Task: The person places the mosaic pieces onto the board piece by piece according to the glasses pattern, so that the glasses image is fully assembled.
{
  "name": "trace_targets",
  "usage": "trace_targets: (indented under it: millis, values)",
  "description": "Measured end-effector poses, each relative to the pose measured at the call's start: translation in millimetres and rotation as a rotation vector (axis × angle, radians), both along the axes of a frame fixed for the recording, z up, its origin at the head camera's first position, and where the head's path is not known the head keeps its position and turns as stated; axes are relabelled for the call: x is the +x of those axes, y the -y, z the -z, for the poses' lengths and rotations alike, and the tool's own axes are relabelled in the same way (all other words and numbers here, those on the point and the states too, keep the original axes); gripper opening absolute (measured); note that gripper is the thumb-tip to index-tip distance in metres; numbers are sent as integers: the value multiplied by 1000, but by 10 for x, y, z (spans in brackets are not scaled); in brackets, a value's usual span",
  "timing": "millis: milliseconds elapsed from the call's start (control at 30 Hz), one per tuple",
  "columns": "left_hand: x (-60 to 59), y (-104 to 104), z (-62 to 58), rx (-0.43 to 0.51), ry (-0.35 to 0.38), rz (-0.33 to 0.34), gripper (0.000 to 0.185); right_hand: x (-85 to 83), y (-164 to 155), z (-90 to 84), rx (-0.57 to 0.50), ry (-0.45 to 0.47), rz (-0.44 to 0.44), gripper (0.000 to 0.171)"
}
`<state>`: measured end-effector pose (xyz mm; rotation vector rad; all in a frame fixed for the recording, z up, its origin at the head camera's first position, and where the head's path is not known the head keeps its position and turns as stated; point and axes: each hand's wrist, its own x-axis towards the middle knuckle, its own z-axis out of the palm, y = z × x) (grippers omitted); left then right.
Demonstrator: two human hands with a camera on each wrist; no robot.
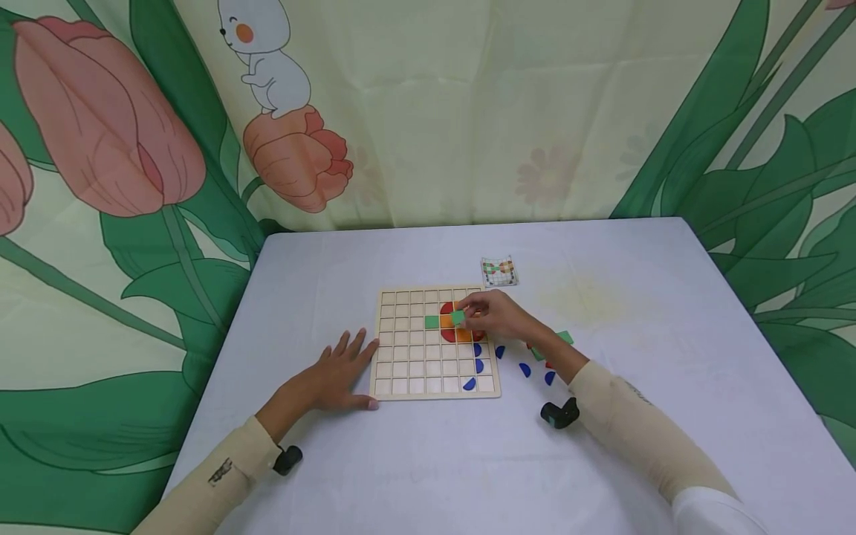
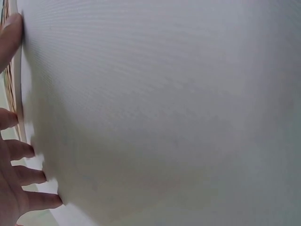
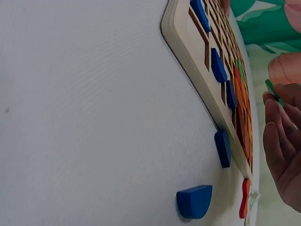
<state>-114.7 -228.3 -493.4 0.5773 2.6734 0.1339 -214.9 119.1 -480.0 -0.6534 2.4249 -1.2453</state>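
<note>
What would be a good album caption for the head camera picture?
Right hand pinches a green tile over the wooden grid board while the left hand rests flat beside it.

The grid board (image 1: pixel 435 343) is lying mid-table (image 1: pixel 669 334), the card (image 1: pixel 499 272) sitting behind it. Loose pieces (image 1: pixel 524 369) are lying right of the board.

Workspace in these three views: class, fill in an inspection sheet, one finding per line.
Surface: table under a pale cloth.
Job's things: wooden grid board with red, orange, green and blue pieces set in; green square piece above it.
Clutter: loose blue pieces and a green one right of the board; pattern card behind it.
Hands: left hand flat by the board's left edge; right hand pinches the green square piece.
Cables: nothing seen.
Surroundings: tulip-print curtain.
</note>
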Motion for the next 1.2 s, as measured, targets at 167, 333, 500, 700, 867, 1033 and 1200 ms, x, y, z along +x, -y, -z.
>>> trace_targets:
  millis: [167,333,500,700,867,1033,1200]
  values:
    - [1,-7,-4,0,-9,-1,112,-27,110,-2,-15,3,2,29]
    - [6,-25,-15,9,-2,-9,112,-61,218,-11,-12,3,-1,30]
    - [-2,-39,-22,-1,-8,-8,112,-80,304,-57,-3,55,11,30]
    - [-15,-28,-7,-11,-3,-11,113,-130,391,-32,20,89,16,30]
    - [-2,-23,-14,-1,-6,-19,112,-157,455,-3,22,118,23,30]
    - [15,-20,-28,5,-8,-24,112,-162,530,15,22,138,30,29]
    - [22,-16,-39,18,-2,-31,112,-143,613,27,12,153,4,28]
